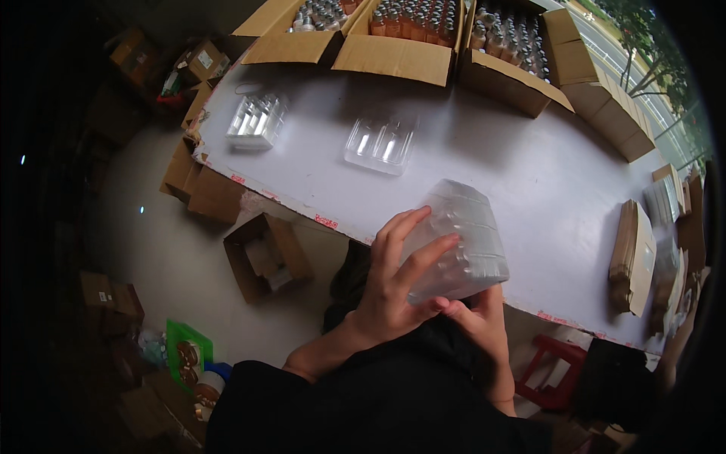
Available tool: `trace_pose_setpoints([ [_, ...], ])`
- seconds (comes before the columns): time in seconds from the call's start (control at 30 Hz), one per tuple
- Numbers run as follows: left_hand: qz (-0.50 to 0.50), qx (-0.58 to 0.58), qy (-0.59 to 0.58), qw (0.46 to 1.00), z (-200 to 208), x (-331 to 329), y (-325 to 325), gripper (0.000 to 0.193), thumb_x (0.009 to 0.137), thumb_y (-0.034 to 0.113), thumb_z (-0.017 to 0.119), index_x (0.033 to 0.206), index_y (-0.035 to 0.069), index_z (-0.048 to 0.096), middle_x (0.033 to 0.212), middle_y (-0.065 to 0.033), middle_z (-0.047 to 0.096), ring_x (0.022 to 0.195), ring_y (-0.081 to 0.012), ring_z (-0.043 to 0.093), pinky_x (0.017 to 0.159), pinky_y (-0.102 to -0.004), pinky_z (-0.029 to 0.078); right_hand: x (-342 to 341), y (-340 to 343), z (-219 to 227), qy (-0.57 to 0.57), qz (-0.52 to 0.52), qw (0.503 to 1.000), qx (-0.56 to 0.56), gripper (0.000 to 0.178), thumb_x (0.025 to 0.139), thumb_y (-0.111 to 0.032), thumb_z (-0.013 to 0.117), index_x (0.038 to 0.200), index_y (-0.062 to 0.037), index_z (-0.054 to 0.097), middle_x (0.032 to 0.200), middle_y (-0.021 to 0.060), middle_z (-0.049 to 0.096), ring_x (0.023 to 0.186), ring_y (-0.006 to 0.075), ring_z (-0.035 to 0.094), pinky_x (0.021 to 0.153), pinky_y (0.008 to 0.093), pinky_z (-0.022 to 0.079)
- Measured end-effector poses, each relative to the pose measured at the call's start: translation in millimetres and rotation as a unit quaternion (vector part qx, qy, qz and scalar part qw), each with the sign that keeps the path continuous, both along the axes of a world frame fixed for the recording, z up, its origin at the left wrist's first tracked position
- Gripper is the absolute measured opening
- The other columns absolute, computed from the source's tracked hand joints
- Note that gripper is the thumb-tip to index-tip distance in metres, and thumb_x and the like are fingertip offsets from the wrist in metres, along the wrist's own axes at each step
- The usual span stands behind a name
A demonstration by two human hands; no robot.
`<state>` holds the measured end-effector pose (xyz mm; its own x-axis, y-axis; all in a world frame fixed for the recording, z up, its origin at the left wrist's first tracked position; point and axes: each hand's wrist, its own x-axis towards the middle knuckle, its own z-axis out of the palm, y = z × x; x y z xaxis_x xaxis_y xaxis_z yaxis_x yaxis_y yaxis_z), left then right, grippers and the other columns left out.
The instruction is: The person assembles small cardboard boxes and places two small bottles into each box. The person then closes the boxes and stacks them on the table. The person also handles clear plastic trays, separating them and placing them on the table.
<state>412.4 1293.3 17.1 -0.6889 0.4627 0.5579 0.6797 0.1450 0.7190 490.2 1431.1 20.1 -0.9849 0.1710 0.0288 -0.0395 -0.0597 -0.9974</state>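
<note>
Above the table's near edge I hold a stack of clear plastic blister trays [476, 231] with both hands, tilted. My left hand [387, 286] grips its left side, with fingers spread over the moulded face and the thumb at the lower edge. From below, my right hand [482, 321] grips the stack; its thumb shows at the bottom edge and its other fingers are hidden behind the trays. A single clear tray [382, 144] lies on the table beyond my hands. Farther left sits another small stack of clear trays [258, 121].
Open cartons of capped bottles [389, 57] line the table's far side. Flat cardboard pieces [629, 257] stand at the right end of the white table [544, 204]. An open carton [266, 257] is on the floor to the left; a red stool [552, 372] is at lower right.
</note>
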Motion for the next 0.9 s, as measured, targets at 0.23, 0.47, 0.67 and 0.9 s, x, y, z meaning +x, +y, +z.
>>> trace_pose_setpoints([
  [0.23,-0.065,0.075,-0.107,0.989,10,-14,-21,0.047,0.083,0.042,0.059,0.112,0.006,0.057,0.12,-0.0184,0.049,0.109,-0.0311,0.048,0.091,-0.038,0.04,0,5,-6,0.014,-0.026,0.989,-0.145,0.062,0.071,-0.035,0.074,0.113,0.0025,0.048,0.104,0.0082,0.056,0.094,0.0146,0.053,0.078,0.0279,0.043],
  [0.47,0.215,-0.152,0.11,0.958,-2,-94,-39,0.021,0.069,0.005,0.068,0.09,0.008,0.065,0.094,-0.0025,0.059,0.085,-0.0235,0.055,0.072,-0.0366,0.045,12,39,-4,0.012,-0.086,0.989,-0.122,0.076,0.069,-0.049,0.072,0.117,0.0043,0.046,0.107,0.0092,0.055,0.096,0.0167,0.053,0.083,0.0294,0.042],
  [0.67,-0.005,-0.296,0.251,0.922,0,-132,-32,0.039,0.069,0.016,0.07,0.105,0.011,0.058,0.097,-0.0036,0.057,0.095,-0.0247,0.052,0.081,-0.0353,0.044,19,53,-26,-0.02,-0.143,0.985,-0.092,0.081,0.071,-0.058,0.065,0.118,0.0047,0.045,0.109,0.0094,0.055,0.1,0.0176,0.051,0.087,0.0309,0.04],
  [0.9,-0.063,-0.327,0.279,0.901,-2,-54,-58,0.033,0.068,0.015,0.069,0.099,0.009,0.06,0.089,-0.0017,0.055,0.091,-0.0204,0.051,0.074,-0.0315,0.044,34,56,-26,-0.037,-0.204,0.973,-0.101,0.089,0.069,-0.065,0.061,0.121,0.0043,0.043,0.111,0.0118,0.053,0.101,0.0194,0.052,0.085,0.0318,0.042],
])
